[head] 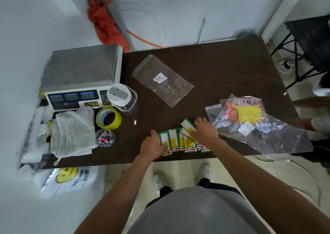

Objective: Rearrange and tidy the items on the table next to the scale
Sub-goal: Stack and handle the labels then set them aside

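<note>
**While the cards lie fanned, both hands close in**

Where the cards point(178, 142) sprawl in a loose row, well right of the scale point(80, 76) and nearer the person than it, both hands are on them. The left hand point(153, 144) sits on the end closest to the scale, fingers laid over the end card. It is pressing, not wrapped round anything. The right hand point(205, 130) covers the end farthest from the scale, knuckles up, fingers curled down onto the top cards. Whether it is pinching or just pushing, I cannot tell.

This looks like the gather-up. To do it well, sweep both ends inward together and keep the cards flat on the table point(223, 64) so they slide over one another. Then square the pack on its edge. The skewed cards under the right hand could snag. The crinkled bag point(259, 126), further right of the scale, lies just beside that hand, so steer clear of it.
</note>
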### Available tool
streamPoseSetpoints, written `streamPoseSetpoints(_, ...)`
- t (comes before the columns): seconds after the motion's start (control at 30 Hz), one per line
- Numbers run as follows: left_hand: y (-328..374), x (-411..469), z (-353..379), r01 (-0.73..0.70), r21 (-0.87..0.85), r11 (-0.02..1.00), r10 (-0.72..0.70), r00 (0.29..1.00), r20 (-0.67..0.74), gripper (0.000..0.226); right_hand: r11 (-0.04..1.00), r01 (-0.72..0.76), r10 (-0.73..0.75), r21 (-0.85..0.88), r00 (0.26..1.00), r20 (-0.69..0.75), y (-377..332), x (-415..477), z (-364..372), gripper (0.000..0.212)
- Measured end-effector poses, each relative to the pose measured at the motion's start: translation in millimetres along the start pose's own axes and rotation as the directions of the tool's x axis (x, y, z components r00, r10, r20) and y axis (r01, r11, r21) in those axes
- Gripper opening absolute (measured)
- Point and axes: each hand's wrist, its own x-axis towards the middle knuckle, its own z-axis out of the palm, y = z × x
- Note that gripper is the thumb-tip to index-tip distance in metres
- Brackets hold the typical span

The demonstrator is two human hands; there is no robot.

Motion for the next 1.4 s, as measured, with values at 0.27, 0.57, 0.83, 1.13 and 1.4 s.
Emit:
streamPoseSetpoints(0.27, -1, 2, 0, -0.007, 0.003, 1.0, 0.007, 1.0, 0.017, 0.057, 0.998, 0.042, -0.039, -0.041, 0.997, 0.063, 6, -5, 1, 0.044)
streamPoseSetpoints(0.57, 0, 1, 2, 0.009, 0.012, 1.0, -0.009, 1.0, 0.005, 0.055, 0.999, -0.013, 0.015, -0.031, 0.996, 0.092, -1, -5, 1, 0.045)
streamPoseSetpoints(0.83, -1, 1, 4, 0.002, 0.011, 1.0, -0.001, 1.0, -0.003, 0.057, 0.994, -0.001, 0.005, -0.112, 0.999, 0.034, -5, -14, 5, 0.051)
streamPoseSetpoints(1.13, 0, -3, 3, 0.001, 0.0, 1.0, -0.001, 1.0, -0.015, 0.054, 0.998, -0.065, 0.066, -0.011, 0.986, 0.153, -5, -17, 6, 0.038)
streamPoseSetpoints(1.4, 1, -4, 6, 0.009, 0.01, 1.0, -0.008, 0.999, -0.031, 0.048, 0.878, -0.294, 0.23, 0.379, 0.951, 0.206, 25, -16, -11, 0.021)
